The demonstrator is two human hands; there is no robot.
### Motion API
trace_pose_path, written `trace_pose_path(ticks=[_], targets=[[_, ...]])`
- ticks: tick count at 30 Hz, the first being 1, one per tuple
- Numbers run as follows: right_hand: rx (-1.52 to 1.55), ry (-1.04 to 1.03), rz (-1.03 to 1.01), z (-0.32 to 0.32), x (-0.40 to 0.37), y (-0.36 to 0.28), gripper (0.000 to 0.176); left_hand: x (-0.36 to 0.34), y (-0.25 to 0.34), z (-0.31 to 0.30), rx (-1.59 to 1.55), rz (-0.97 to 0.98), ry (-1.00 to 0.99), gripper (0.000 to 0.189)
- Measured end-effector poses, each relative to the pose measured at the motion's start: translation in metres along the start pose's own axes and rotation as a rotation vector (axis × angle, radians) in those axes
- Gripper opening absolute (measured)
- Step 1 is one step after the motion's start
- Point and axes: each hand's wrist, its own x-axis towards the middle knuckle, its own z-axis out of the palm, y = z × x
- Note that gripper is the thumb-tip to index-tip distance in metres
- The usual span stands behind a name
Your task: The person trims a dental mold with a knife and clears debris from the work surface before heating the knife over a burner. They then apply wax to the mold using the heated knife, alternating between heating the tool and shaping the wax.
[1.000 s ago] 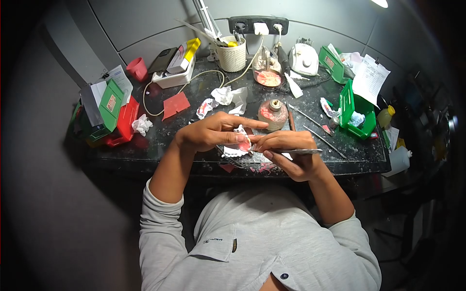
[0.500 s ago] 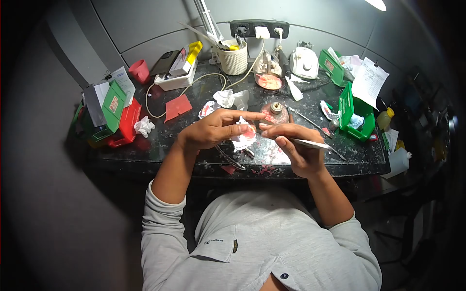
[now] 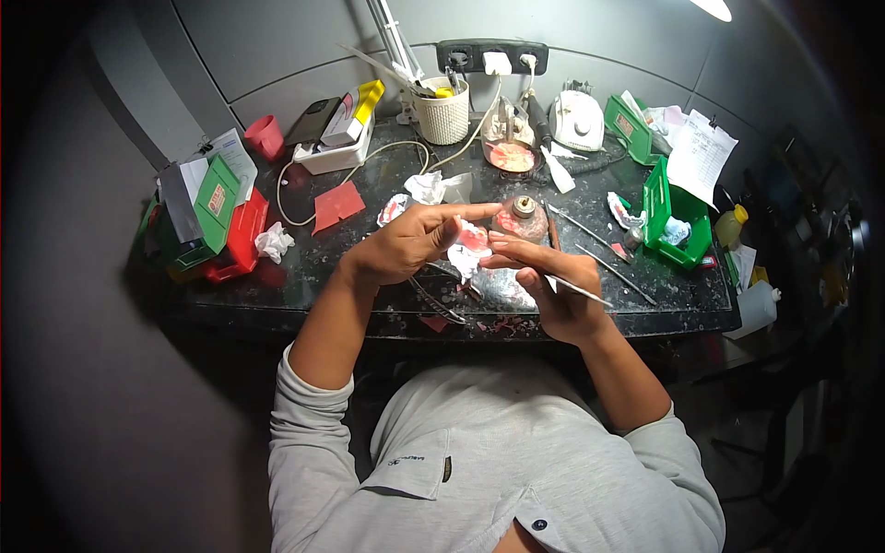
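My left hand is closed round the edge of a white dental model with pink wax, its index finger stretched along the far side. The fingertips of my right hand touch the model's right side. A slim metal hand instrument lies across my right hand, tucked between the fingers, its end pointing right; its tip is hidden. Just behind the hands stands a glass spirit lamp. Metal tools and pink wax scraps lie on the dark bench around them.
At the right is an open green box beside another dental model. Red and green boxes stand at the left, near a pink wax sheet. A wax dish, white tool cup and cables line the back.
My right hand has moved left, bringing its fingertips against the dental model. The model has tilted and shows more pink. The instrument in my right hand now slopes more downward to the right.
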Motion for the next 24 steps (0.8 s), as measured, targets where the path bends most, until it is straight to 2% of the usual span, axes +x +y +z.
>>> trace_pose_path(ticks=[2,6,8,10,12,14,16,18,20,21,22,24], targets=[[0.202,0.010,0.116,-0.001,-0.002,-0.002,0.028,0.001,-0.005,0.000,0.039,0.023,0.004,0.076],[0.046,0.015,0.058,0.001,0.002,0.001,0.028,0.000,-0.006,-0.001,-0.023,-0.025,0.001,0.078],[-0.010,-0.043,-0.046,0.001,0.003,0.002,0.028,0.000,-0.006,-0.001,-0.029,-0.031,0.008,0.079],[0.043,-0.061,0.003,-0.001,0.000,0.001,0.028,0.001,-0.001,0.002,-0.093,-0.005,-0.011,0.081],[0.374,0.030,0.132,0.000,-0.004,0.001,0.027,0.004,-0.008,0.004,-0.116,0.062,-0.003,0.075],[0.336,0.042,0.169,0.000,-0.003,0.001,0.027,0.005,-0.012,0.004,-0.139,0.132,0.007,0.069],[-0.032,-0.014,-0.016,0.002,0.000,0.005,0.028,0.003,-0.008,0.001,-0.140,0.088,-0.016,0.067],[-0.069,-0.039,-0.041,0.001,0.002,0.002,0.029,0.005,-0.006,0.004,-0.117,0.129,0.002,0.066],[0.059,-0.031,0.015,0.000,0.001,0.001,0.029,0.004,-0.008,0.004,-0.096,0.169,0.018,0.066],[0.221,-0.024,0.037,0.000,0.000,0.002,0.031,0.003,-0.010,0.002,-0.110,0.084,-0.002,0.065],[0.219,-0.022,0.038,-0.002,-0.002,0.002,0.031,0.003,-0.011,0.001,-0.124,-0.001,-0.022,0.064],[0.304,0.029,0.162,-0.004,-0.004,-0.001,0.033,0.003,-0.004,0.004,-0.145,0.022,-0.006,0.063]])
